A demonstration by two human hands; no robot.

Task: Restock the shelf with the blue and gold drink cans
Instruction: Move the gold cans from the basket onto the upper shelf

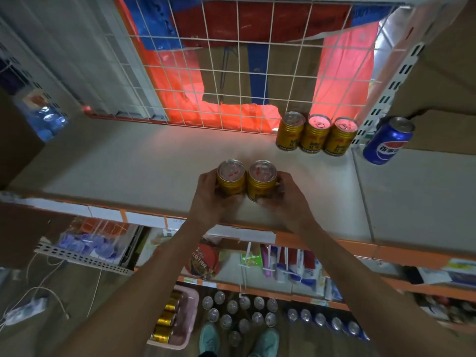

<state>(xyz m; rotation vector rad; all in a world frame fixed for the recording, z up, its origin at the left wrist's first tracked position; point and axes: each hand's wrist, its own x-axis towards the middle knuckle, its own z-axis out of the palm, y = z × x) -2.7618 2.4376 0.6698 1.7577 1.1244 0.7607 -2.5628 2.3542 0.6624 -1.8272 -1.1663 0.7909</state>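
Restocking early: left hand (210, 202) and right hand (284, 199) each grip a gold can (231, 180) at the shelf (128, 163) front; four cans (315, 136) stand upper right, floor cans (239, 313) remain.

Honestly the gold cans (231, 185) look like shiny ribbed metal, with silvery, mirror-ish lids. The blue can (387, 143) is glossier still. By contrast the shelf board (128, 161) is smooth, matt off-white. The back grid (239, 72) is white-coated wire, with a thin glossy red plastic sheet (177, 81) and dull brown cardboard (291, 81) behind it.
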